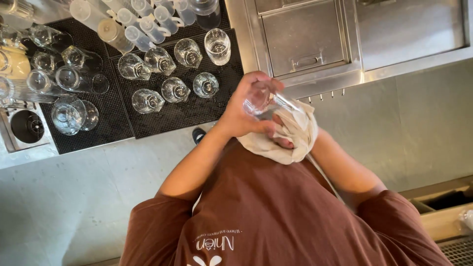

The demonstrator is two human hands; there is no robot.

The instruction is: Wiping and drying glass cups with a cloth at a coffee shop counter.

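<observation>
My left hand [245, 109] is closed around a clear drinking glass [259, 100], held in front of my chest above the floor. My right hand [282, 141] is mostly buried in a white cloth [299, 132]; only some fingers show under it. The cloth is bunched against the glass's open end and drapes down toward my brown shirt. Both hands are close together, just off the edge of the steel counter.
A black rubber mat [162, 116] on the counter holds several upturned clear glasses [175, 89] and plastic squeeze bottles [140, 24]. To the right are stainless steel drawers [305, 42]. A shoe [198, 134] shows on the grey floor [419, 123].
</observation>
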